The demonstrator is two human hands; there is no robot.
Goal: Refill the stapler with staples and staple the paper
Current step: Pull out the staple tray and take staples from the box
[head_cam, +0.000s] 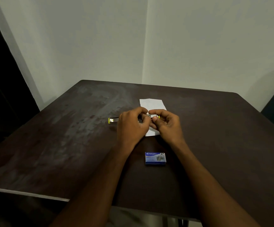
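A small yellow and metal stapler (113, 120) lies across the middle of the dark table (67, 136), its left end sticking out past my left hand. My left hand (131, 126) is curled over the stapler's middle. My right hand (165, 125) pinches its right end, where a strip of shiny metal shows between thumb and fingers. A white sheet of paper (151, 104) lies under and behind both hands. A blue staple box (155, 158) sits shut on the table near me, between my forearms.
The table stands in a corner with pale walls behind and to the left. A dark chair back shows at the far right edge. The table's near edge runs just below my forearms.
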